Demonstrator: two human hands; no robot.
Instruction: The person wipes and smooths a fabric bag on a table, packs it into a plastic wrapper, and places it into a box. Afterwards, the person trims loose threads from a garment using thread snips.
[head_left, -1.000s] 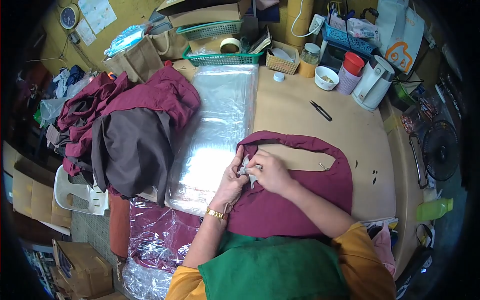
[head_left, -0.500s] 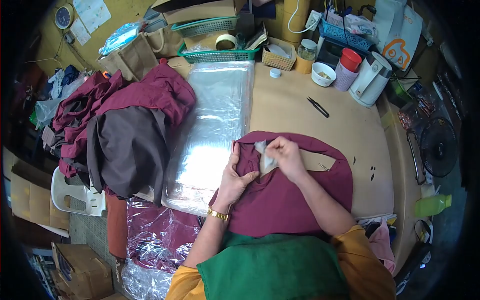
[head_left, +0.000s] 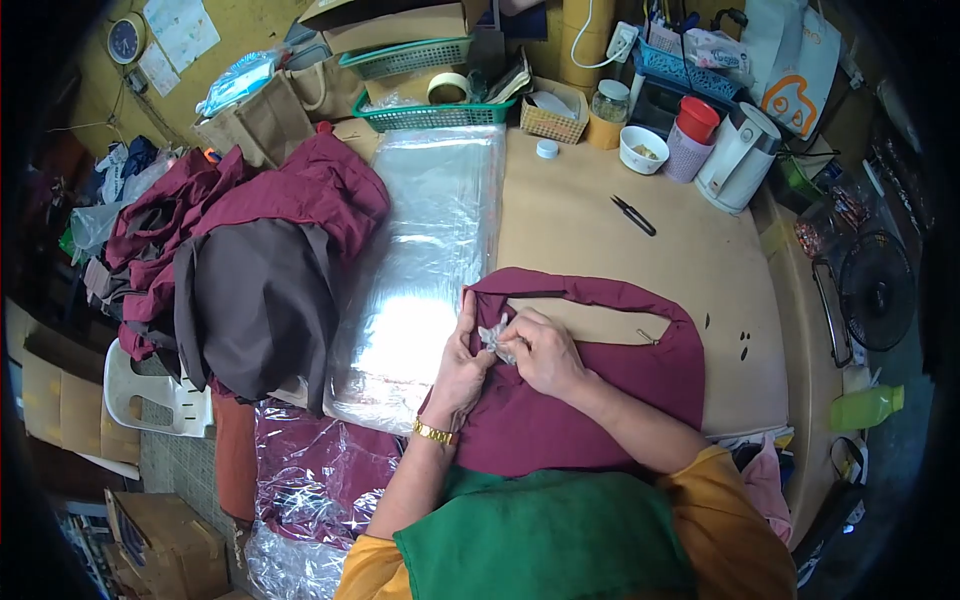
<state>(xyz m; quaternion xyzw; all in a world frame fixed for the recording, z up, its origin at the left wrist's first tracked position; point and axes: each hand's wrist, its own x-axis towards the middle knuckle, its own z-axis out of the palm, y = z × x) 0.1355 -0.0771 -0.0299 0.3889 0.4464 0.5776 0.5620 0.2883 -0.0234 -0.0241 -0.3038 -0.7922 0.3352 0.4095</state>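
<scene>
A maroon fabric piece, perhaps a garment, lies in front of me with a long opening near its far edge; brown table surface shows through. My left hand is closed on its left edge, thumb on top. My right hand pinches a small crumpled whitish cloth or tissue and presses it against the maroon fabric beside my left thumb. A small metal zipper pull lies at the opening's right end.
Stacked clear plastic bags lie left of the fabric, beyond them a heap of maroon and dark grey garments. Black thread snips lie on the brown table. A white bowl, kettle and baskets stand behind.
My right hand has moved left and down with the whitish cloth, from over the opening onto the fabric by my left thumb. My left hand keeps its grip.
</scene>
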